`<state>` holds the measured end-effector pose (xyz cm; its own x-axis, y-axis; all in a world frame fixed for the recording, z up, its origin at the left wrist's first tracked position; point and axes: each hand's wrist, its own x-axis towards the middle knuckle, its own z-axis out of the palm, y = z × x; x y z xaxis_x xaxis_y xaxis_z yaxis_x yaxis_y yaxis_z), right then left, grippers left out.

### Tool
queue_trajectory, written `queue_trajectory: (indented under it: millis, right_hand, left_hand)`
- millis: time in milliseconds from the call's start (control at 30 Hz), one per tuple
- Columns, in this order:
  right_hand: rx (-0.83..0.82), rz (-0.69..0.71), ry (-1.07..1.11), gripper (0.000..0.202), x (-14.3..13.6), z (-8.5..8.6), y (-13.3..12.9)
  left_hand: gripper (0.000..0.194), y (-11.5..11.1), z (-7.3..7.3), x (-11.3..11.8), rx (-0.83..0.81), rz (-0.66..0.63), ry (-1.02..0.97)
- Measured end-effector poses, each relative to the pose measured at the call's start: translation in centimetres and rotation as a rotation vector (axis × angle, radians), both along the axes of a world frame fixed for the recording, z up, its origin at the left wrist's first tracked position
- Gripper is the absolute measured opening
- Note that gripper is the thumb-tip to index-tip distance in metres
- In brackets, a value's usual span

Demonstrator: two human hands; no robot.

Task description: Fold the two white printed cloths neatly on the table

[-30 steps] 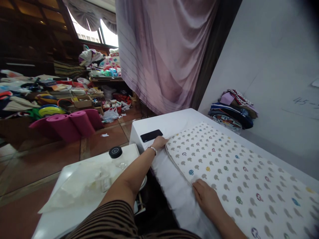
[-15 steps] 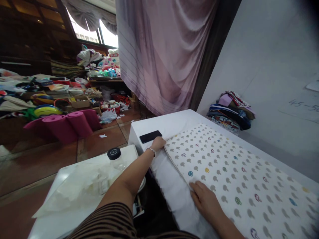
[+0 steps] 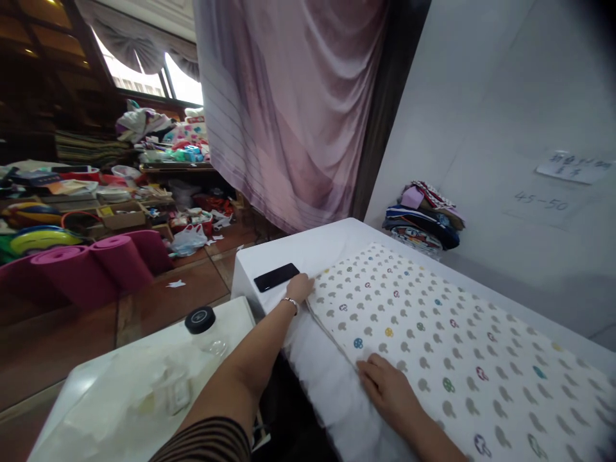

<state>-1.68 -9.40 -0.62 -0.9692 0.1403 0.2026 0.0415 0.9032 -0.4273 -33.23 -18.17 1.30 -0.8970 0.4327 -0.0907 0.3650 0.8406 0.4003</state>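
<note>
Your view shifts; your left hand (image 3: 299,288) and right hand (image 3: 384,389) stay pinched on the patterned cloth (image 3: 403,318), steadying its edge.

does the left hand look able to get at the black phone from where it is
Probably yes: the left hand is right beside the black phone, which lies uncovered on the white surface with nothing visible between them. It would likely have to leave the patterned cloth edge first.
</note>
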Motion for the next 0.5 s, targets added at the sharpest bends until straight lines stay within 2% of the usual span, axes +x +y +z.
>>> queue_trajectory:
  millis: [133, 267, 400, 500]
  right_hand:
    - [-0.021, -0.082, 0.154, 0.027, 0.1, -0.1, 1.3]
    - [0.031, -0.088, 0.163, 0.027, 0.0, -1.0, 1.9]
    - [0.077, -0.103, 0.182, 0.025, -0.2, -1.4, 1.6]
    - [0.063, -0.107, 0.18, 0.024, -0.2, -1.4, 1.4]
  left_hand:
    - [0.028, -0.6, 0.0, -0.1, -0.02, -0.002, 0.023]
    - [0.032, -0.6, 0.3, -0.2, -0.042, -0.03, 0.022]
    - [0.049, 1.4, 0.9, -0.8, -0.063, -0.056, -0.023]
    - [0.055, 3.6, 1.2, -1.8, -0.082, -0.075, -0.055]
